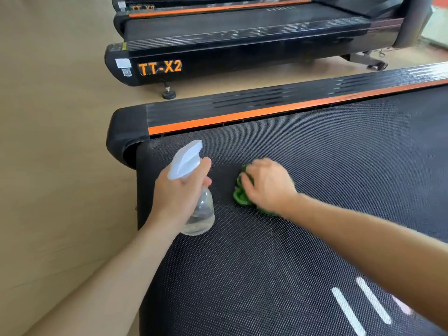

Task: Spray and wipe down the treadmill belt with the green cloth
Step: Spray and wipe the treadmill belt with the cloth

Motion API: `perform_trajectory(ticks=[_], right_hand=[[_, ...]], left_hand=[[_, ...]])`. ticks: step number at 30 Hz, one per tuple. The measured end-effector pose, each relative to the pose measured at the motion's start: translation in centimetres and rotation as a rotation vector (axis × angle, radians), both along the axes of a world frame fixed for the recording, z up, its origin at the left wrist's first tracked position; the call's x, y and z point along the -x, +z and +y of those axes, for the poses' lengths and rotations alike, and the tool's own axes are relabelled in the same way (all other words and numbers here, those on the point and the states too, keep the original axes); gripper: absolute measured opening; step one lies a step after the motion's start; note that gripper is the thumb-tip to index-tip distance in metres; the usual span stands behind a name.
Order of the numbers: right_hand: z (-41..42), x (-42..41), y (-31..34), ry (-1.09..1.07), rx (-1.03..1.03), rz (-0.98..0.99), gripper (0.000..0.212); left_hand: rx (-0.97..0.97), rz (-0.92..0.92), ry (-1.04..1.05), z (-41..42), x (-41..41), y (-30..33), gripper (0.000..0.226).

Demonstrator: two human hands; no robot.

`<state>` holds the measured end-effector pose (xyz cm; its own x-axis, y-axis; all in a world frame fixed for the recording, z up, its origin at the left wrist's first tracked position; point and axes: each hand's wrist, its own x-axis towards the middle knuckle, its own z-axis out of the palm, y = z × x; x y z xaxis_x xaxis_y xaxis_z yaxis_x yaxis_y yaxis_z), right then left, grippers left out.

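green cloth [241, 194] mostly hidden under right hand [268, 184], treadmill belt [315, 166] cropped right

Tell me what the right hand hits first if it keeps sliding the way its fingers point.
Probably the spray bottle held upright in the left hand. The right hand presses the green cloth on the treadmill belt, fingers pointing left; only bare belt lies between, though depth is uncertain.

a pale tan floor [60, 166] runs along the left. beyond it stands a second treadmill [242, 44], black with orange "tt-x2" lettering, a third machine [206, 3] just behind it.
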<state>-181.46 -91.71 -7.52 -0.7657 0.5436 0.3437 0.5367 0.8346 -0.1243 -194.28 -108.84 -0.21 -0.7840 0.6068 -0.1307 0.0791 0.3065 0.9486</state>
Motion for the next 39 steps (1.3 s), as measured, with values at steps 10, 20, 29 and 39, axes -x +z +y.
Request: perform_trajectory(ticks=[10, 20, 29, 39], right_hand=[[2.9, 2.6, 0.2, -0.185, 0.094, -0.037, 0.039], [-0.4, -5.1, 0.6, 0.311, 0.01, -0.081, 0.037], [1.6, -2.1, 0.5, -0.156, 0.126, -0.035, 0.039], [-1.0, -9.3, 0.7, 0.402, 0.066, -0.086, 0.035]], left_hand=[[-0.054, 0.065, 0.015, 0.0, -0.1, -1.1, 0.015], [0.095, 0.172, -0.039, 1.1, -0.3, -1.1, 0.035], [0.298, 0.288, -0.154, 2.8, -1.1, 0.3, 0.032], [0.458, 0.454, -0.25, 4.4, -1.5, 0.5, 0.038]])
